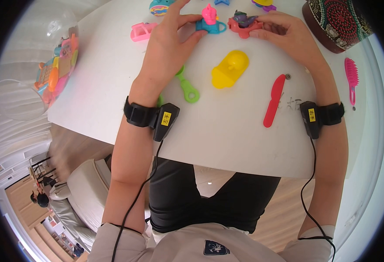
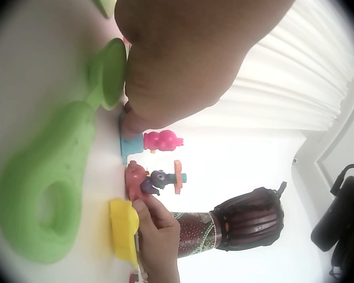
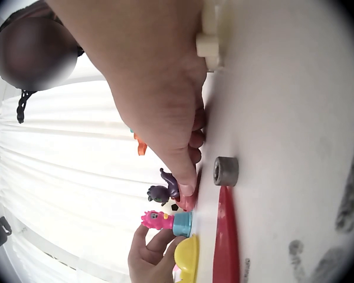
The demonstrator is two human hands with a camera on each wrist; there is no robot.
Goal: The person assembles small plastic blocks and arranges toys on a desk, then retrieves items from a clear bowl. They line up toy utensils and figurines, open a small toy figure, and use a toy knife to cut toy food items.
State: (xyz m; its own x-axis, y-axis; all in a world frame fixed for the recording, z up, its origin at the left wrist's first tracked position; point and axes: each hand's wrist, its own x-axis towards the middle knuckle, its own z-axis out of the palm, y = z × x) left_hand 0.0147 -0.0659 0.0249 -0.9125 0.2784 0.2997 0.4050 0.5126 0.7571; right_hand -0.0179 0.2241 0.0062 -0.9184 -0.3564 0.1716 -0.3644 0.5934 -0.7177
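Observation:
Near the far side of the white table, my left hand [image 1: 170,46] pinches a teal toy base [image 1: 208,27] between thumb and index finger. A pink toy figure [image 1: 209,15] stands upright on that base. Just to its right, my right hand [image 1: 286,32] holds the end of a red toy car [image 1: 243,31]. A dark purple toy animal [image 1: 244,18] sits in the red car. The two toys are side by side with a narrow gap. In the right wrist view, the right thumb lies against the red car [image 3: 189,201], beside the purple animal [image 3: 167,190].
Closer in lie a yellow toy [image 1: 231,69], a green toy spoon [image 1: 187,87] and a red toy knife [image 1: 274,101] beside a small metal piece [image 1: 288,77]. A patterned drum-shaped object [image 1: 338,24] and a pink hairbrush [image 1: 351,74] are at right; a pink toy [image 1: 142,31] is at left.

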